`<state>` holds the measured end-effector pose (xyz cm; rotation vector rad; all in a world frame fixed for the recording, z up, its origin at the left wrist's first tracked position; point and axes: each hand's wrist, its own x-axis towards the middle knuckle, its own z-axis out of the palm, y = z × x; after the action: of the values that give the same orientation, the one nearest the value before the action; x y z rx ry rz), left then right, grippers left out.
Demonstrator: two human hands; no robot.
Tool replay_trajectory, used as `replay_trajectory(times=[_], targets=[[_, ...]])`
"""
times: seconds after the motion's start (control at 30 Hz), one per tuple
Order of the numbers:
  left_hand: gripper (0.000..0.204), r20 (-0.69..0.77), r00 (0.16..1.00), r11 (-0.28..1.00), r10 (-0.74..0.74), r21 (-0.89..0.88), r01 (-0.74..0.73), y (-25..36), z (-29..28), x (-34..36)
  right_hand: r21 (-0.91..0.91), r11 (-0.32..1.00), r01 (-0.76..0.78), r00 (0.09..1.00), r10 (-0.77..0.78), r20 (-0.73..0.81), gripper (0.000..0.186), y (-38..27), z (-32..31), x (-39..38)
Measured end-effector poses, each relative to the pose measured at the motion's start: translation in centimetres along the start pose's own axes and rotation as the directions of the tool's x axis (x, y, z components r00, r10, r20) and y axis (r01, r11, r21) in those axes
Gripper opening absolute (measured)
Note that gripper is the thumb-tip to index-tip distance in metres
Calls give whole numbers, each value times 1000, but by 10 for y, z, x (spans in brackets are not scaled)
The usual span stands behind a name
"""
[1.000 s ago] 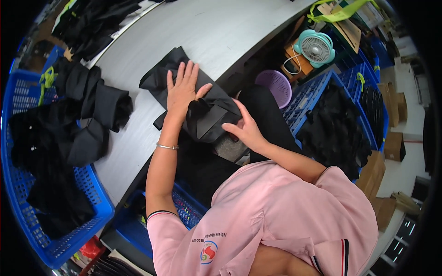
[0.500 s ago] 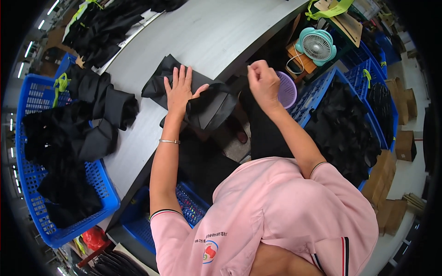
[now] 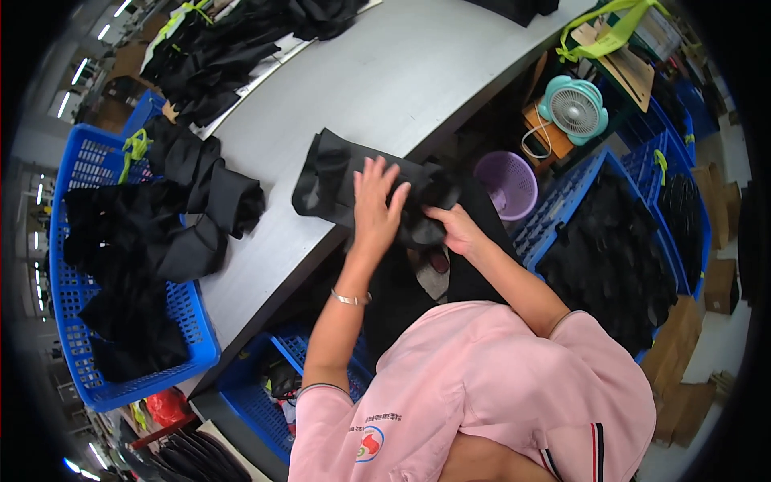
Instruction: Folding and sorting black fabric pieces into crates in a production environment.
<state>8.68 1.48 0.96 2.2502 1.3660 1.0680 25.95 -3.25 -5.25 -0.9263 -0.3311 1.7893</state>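
A black fabric piece (image 3: 331,173) lies partly on the grey table's near edge and hangs over it towards my lap. My left hand (image 3: 376,205) rests over its middle with the fingers spread, slightly blurred. At the piece's right, near end, my right hand (image 3: 459,230) has its fingers closed on the edge of the cloth. Folds hide part of those fingertips. A bracelet circles my left wrist.
Left on the table (image 3: 385,76) stands a blue basket (image 3: 205,321) heaped with black fabric. More black pieces (image 3: 209,68) lie at the far left. To the right are a purple bin (image 3: 526,186), a teal fan (image 3: 576,110) and blue crates (image 3: 554,210) of black pieces.
My right hand has come down from the air and taken hold of the fabric's near edge. My left hand and the fabric have shifted right in the view, which itself has moved.
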Motion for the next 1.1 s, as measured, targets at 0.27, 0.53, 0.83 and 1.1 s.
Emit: replay_trajectory(times=[0.27,0.53,0.83,1.1], targets=[[24,-461,827,944,-322,-225,242,35,-75,12,-71,996,54,988,-64,-141,54,-25,-88,-56],[25,361,861,555,-359,-659,507,45,-37,46,-137,985,102,975,-127,-184,49,-51,-109,-118],[10,137,931,705,-339,-618,347,87,-35,76,-133,979,154,816,-202,-541,27,-69,-183,-193],[21,489,656,671,574,-741,-35,264,-49,48,232,748,622,604,-269,-750,30,-33,-300,-269]])
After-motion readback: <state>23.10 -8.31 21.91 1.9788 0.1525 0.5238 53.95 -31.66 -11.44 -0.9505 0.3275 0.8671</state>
